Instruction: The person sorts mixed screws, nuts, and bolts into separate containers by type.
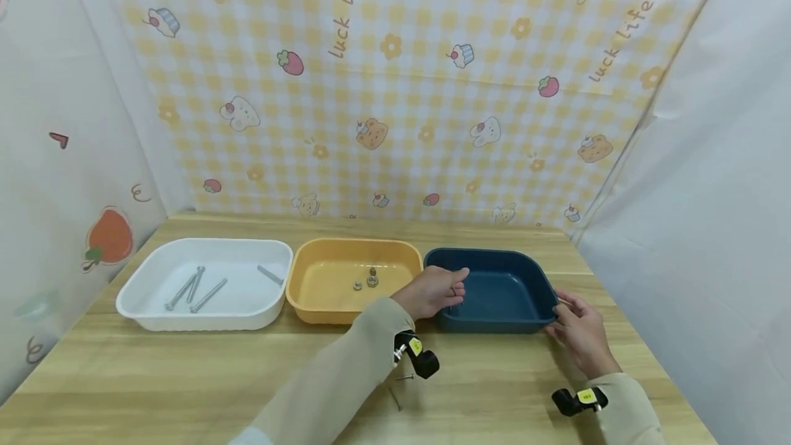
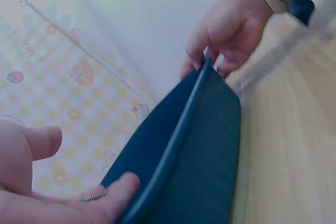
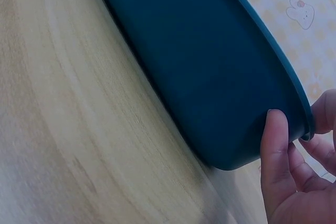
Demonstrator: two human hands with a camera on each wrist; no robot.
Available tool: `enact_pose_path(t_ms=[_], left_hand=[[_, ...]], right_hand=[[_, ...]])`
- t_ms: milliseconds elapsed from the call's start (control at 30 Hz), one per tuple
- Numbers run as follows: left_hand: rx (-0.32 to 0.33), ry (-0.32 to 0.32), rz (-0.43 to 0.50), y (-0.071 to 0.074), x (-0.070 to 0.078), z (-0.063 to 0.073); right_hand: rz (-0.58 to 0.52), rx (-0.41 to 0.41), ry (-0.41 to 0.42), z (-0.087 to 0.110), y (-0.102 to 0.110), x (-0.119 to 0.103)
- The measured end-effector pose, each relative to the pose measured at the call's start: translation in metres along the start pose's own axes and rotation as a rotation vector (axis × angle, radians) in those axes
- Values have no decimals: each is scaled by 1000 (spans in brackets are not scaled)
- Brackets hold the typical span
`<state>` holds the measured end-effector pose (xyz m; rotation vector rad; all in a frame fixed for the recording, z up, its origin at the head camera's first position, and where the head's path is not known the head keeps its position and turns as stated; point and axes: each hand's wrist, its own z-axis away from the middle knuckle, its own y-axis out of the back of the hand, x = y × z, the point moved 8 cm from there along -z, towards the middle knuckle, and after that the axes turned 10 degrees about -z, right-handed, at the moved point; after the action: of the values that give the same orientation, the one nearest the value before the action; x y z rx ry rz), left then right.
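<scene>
My left hand (image 1: 434,292) reaches over the near left part of the dark blue bin (image 1: 494,323). In the left wrist view a small threaded metal screw (image 2: 96,195) shows among its curled fingers, while the thumb stands apart; most of the screw is hidden. At the bin's right end, my right hand (image 1: 581,335) grips the rim, thumb outside against the wall in the right wrist view. Two small screws, one (image 1: 395,399) nearer and one (image 1: 405,377) farther, lie on the table beside the left forearm.
A yellow bin (image 1: 321,316) holding a few nuts (image 1: 372,281) stands left of the blue one. Farther left, a white bin (image 1: 204,323) contains several long bolts (image 1: 209,295). Patterned cloth (image 1: 383,88) hangs behind the wooden table (image 1: 185,383), with pale cloth at both sides.
</scene>
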<state>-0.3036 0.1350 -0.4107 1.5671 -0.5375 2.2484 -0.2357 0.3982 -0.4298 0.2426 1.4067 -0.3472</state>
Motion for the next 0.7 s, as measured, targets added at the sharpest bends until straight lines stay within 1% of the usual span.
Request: enact_pose_path(t_ms=[100,233,367,567,700], left_hand=[[33,41,86,-4,-2,-3],[55,72,185,-11,-3,-7],[62,99,258,-16,-4,-12],[94,156,367,-17,-12,-23],[104,161,402,-19,-15,-27]], right_hand=[[6,-8,-4,1,-1,1],[21,-6,-10,3,-1,2],[16,-4,-9,4,-1,1],[7,-4,-10,3,0,1],[15,0,-6,3,1,0]])
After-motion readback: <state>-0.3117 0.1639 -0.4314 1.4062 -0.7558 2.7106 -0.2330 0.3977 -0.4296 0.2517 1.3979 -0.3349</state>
